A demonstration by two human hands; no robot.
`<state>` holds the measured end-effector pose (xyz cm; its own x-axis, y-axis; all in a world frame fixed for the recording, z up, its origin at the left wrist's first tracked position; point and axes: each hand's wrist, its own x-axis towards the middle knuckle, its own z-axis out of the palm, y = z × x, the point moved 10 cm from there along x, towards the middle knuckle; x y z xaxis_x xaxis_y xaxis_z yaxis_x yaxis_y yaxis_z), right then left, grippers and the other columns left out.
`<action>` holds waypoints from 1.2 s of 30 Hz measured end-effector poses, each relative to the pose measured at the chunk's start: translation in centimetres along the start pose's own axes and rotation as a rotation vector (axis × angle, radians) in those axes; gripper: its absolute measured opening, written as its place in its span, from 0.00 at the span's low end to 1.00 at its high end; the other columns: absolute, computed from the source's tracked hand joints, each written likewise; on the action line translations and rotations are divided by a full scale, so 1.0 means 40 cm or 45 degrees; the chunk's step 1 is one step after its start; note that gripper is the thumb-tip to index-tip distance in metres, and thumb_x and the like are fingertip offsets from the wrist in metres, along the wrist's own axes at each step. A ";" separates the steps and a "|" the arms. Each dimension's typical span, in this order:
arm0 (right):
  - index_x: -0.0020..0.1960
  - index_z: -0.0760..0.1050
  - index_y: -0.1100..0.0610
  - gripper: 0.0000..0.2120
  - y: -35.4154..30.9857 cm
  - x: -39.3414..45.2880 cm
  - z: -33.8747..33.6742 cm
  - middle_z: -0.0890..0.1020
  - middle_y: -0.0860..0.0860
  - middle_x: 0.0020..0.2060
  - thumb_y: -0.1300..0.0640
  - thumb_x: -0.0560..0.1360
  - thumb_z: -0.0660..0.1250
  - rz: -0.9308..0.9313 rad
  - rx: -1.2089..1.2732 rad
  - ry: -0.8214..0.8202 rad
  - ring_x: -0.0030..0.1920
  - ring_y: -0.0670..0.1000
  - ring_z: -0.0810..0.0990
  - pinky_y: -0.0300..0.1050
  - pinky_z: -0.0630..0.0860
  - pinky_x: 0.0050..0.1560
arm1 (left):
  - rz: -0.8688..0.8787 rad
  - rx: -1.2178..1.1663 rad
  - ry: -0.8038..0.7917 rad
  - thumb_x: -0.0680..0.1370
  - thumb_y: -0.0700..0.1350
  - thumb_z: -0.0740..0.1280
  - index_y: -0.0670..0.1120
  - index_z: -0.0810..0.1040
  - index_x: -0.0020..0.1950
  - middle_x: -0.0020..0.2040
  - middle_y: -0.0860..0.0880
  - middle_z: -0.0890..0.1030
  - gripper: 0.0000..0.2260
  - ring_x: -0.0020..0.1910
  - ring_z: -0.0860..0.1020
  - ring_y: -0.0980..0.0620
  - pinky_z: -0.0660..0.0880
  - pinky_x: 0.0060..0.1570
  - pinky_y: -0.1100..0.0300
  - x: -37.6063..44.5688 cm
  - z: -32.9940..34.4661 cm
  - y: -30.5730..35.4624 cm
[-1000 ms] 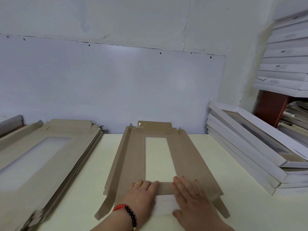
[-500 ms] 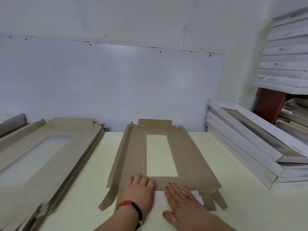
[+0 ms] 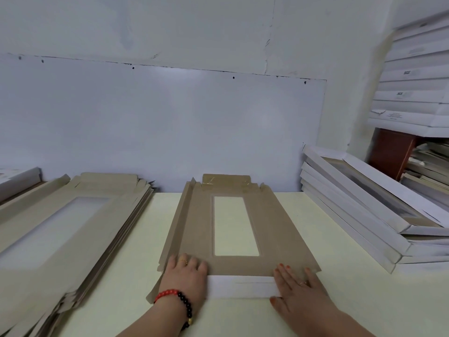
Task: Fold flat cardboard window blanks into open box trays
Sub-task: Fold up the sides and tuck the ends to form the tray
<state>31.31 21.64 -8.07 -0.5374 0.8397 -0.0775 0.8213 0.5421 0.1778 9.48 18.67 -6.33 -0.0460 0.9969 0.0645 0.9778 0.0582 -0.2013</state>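
Pale yellow table against a white wall: at left a stack of flat blanks, matte brown board. At centre the window blank lies flat, near white flap folded over; left hand and right hand press it with straight fingers. Creasing looks underway; raising the side walls likely follows. Finished white trays lean at right.

Two hands, the left hand and the right hand, press flat on one cardboard window blank at the near middle of the table. One stack of flat blanks lies along the left edge, one stack of white folded trays along the right edge; the sheets in each are too many to count. One beaded bracelet circles the left wrist, and each hand wears one ring.
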 end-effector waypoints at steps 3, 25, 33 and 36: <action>0.79 0.42 0.53 0.31 0.031 0.007 -0.006 0.43 0.48 0.79 0.40 0.82 0.42 -0.002 0.115 0.027 0.77 0.43 0.43 0.47 0.21 0.66 | -0.004 -0.101 0.069 0.73 0.40 0.55 0.50 0.65 0.67 0.67 0.49 0.69 0.22 0.67 0.64 0.45 0.61 0.66 0.52 -0.001 -0.017 -0.004; 0.76 0.52 0.61 0.27 -0.045 0.132 -0.075 0.62 0.57 0.73 0.53 0.79 0.49 0.014 -0.119 -0.017 0.70 0.58 0.65 0.62 0.46 0.74 | 0.169 -0.309 -0.122 0.78 0.47 0.56 0.51 0.66 0.71 0.73 0.49 0.64 0.20 0.74 0.58 0.43 0.53 0.73 0.47 0.091 -0.014 0.102; 0.79 0.40 0.54 0.27 -0.168 0.187 -0.047 0.41 0.47 0.78 0.50 0.83 0.43 -0.195 0.306 0.059 0.77 0.45 0.36 0.46 0.34 0.74 | 0.159 -0.285 -0.218 0.82 0.55 0.40 0.50 0.39 0.79 0.79 0.52 0.41 0.26 0.76 0.34 0.47 0.32 0.71 0.46 0.105 0.044 0.133; 0.79 0.39 0.53 0.29 -0.144 0.196 -0.007 0.38 0.46 0.78 0.43 0.82 0.39 -0.174 0.238 -0.034 0.76 0.45 0.34 0.50 0.35 0.74 | 0.138 -0.178 -0.269 0.81 0.58 0.38 0.49 0.39 0.78 0.79 0.51 0.38 0.28 0.76 0.33 0.47 0.32 0.72 0.45 0.104 0.065 0.104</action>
<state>22.29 25.10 -9.41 -0.6426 0.7575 -0.1147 0.7640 0.6449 -0.0208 12.84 23.18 -9.45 0.0333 0.9868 -0.1584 0.9974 -0.0430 -0.0580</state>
